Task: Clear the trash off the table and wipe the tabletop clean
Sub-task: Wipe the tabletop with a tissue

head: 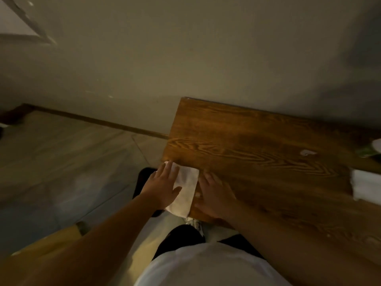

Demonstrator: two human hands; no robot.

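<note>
A white paper towel lies over the near left corner of the brown wooden table, half hanging past the edge. My left hand lies flat on the towel's left part, fingers spread. My right hand rests flat on the tabletop, touching the towel's right edge. A small white scrap lies on the wood further right.
A stack of white napkins sits at the right edge of view, with a green and white item beyond it. The wall runs behind the table. Tiled floor spreads to the left, and a yellowish seat edge shows at lower left.
</note>
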